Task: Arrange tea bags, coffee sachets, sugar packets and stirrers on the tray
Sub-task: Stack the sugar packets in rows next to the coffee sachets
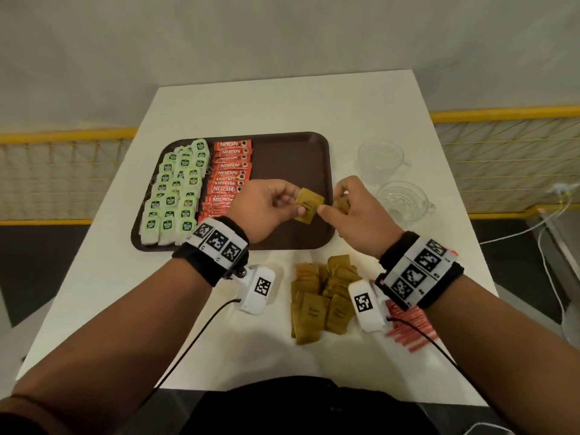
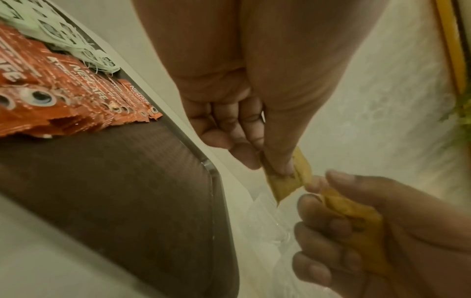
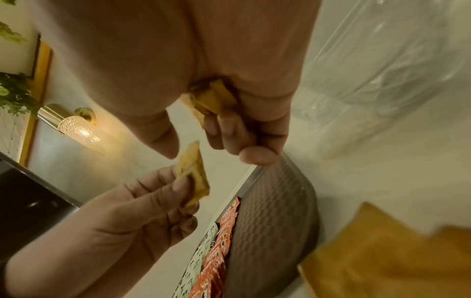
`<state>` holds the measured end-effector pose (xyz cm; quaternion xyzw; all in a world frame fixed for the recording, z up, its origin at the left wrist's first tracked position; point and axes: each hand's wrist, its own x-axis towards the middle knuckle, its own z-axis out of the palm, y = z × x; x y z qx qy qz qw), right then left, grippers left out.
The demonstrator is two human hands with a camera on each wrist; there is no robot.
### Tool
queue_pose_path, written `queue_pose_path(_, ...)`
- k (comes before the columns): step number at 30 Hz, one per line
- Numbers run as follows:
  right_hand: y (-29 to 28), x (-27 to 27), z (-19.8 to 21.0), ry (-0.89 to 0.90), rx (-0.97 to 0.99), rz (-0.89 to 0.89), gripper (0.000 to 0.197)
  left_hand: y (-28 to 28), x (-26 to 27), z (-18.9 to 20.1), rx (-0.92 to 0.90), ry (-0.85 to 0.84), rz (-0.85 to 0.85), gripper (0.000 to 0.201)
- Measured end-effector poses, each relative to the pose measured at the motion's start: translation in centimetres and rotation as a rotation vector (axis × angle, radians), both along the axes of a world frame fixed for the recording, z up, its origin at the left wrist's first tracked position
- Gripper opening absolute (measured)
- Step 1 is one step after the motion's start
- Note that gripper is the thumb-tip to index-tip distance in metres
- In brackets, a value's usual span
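A brown tray (image 1: 282,158) holds green tea bags (image 1: 175,189) in its left part and orange coffee sachets (image 1: 229,171) beside them; its right half is bare. Above that bare half my left hand (image 1: 298,202) pinches brown sugar packets (image 1: 309,204) between thumb and fingers. My right hand (image 1: 332,200) is close beside it and grips more brown packets (image 1: 342,205) in its curled fingers. The left wrist view shows the pinched packets (image 2: 282,185) and the right hand's bunch (image 2: 351,217). A pile of sugar packets (image 1: 320,296) and red stirrers (image 1: 408,324) lie on the table in front of the tray.
Two clear glass cups (image 1: 379,158) (image 1: 403,199) stand on the white table (image 1: 282,105) to the right of the tray. A yellow railing (image 1: 502,114) runs behind the table on both sides. White cables hang at the far right.
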<state>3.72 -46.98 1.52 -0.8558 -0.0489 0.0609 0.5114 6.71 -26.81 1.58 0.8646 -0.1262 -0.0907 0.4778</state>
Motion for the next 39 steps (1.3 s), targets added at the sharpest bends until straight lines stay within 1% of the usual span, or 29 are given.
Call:
queue_pose_path(2, 0.9, 1.4, 0.1, -0.060, -0.040, 0.026, 0.018, 0.4, 0.8, 0.2, -0.054, 0.025, -0.024, 0.018)
queue_pose_path(3, 1.3, 2.0, 0.2, -0.101, -0.068, 0.023, 0.013, 0.6, 1.3, 0.3, -0.060, 0.028, -0.040, 0.018)
queue_pose_path(5, 1.9, 3.2, 0.3, -0.139, -0.107, 0.017, 0.006, 0.9, 2.1, 0.5, -0.025, 0.016, -0.064, 0.018)
queue_pose_path(8, 2.8, 4.3, 0.0, -0.138, -0.114, 0.030, 0.006, 1.5, 3.5, 0.8, 0.031, 0.001, -0.091, 0.014)
queue_pose_path(10, 3.2, 4.8, -0.2, -0.139, -0.107, 0.008, 0.006, 2.0, 5.2, 1.0, 0.120, -0.037, -0.108, 0.011)
queue_pose_path(11, 3.4, 5.1, -0.4, -0.115, -0.078, -0.014, 0.009, 2.5, 6.5, 0.8, 0.174, -0.057, -0.078, 0.009)
queue_pose_path(12, 3.6, 5.2, -0.4, -0.069, -0.021, -0.039, 0.012, 2.9, 8.0, 0.7, 0.224, -0.073, -0.014, 0.009)
queue_pose_path(14, 3.8, 5.5, -0.4, 0.025, 0.117, -0.090, 0.017, 4.2, 11.6, 0.0, 0.288, -0.078, 0.154, 0.013)
queue_pose_path(15, 3.8, 5.6, -0.4, 0.046, 0.156, -0.117, 0.018, 4.7, 13.3, -0.5, 0.314, -0.068, 0.224, 0.016)
queue_pose_path(17, 3.8, 5.9, -0.4, 0.065, 0.154, -0.138, 0.019, 5.4, 16.5, -1.2, 0.365, -0.022, 0.303, 0.022)
queue_pose_path(18, 3.8, 6.0, -0.2, 0.072, 0.137, -0.133, 0.017, 5.5, 17.8, -1.5, 0.389, 0.008, 0.313, 0.026)
queue_pose_path(21, 3.8, 6.1, 0.1, 0.079, 0.084, -0.128, 0.012, 5.3, 20.4, -2.5, 0.458, 0.074, 0.307, 0.037)
queue_pose_path(24, 3.7, 6.2, 0.1, 0.057, 0.039, -0.136, 0.010, 4.4, 21.8, -3.1, 0.547, 0.107, 0.264, 0.041)
queue_pose_path(26, 3.6, 6.1, 0.0, 0.014, 0.019, -0.122, 0.008, 3.9, 22.4, -3.1, 0.650, 0.086, 0.218, 0.045)
queue_pose_path(28, 3.5, 6.1, -0.1, -0.047, -0.053, -0.104, 0.006, 3.6, 22.8, -2.9, 0.738, 0.042, 0.185, 0.051)
queue_pose_path(30, 3.4, 5.9, -0.2, -0.082, -0.089, -0.097, 0.006, 3.4, 22.9, -2.9, 0.785, 0.014, 0.165, 0.052)
queue_pose_path(32, 3.3, 5.8, -0.1, -0.089, -0.063, -0.101, 0.008, 3.4, 22.5, -2.9, 0.811, -0.001, 0.162, 0.051)
queue_pose_path(33, 3.3, 5.8, -0.1, -0.089, -0.051, -0.108, 0.007, 3.4, 22.2, -2.6, 0.801, -0.015, 0.174, 0.049)
queue_pose_path(35, 3.2, 5.9, 0.0, -0.089, -0.035, -0.128, 0.003, 3.1, 21.0, -1.7, 0.694, -0.083, 0.189, 0.042)
queue_pose_path(37, 3.0, 6.0, 0.1, -0.088, 0.015, -0.152, 0.003, 2.4, 18.7, -0.5, 0.488, -0.146, 0.136, 0.036)
queue_pose_path(39, 2.9, 6.1, 0.2, -0.089, 0.059, -0.164, 0.004, 1.8, 15.2, 0.7, 0.215, -0.109, -0.010, 0.040)
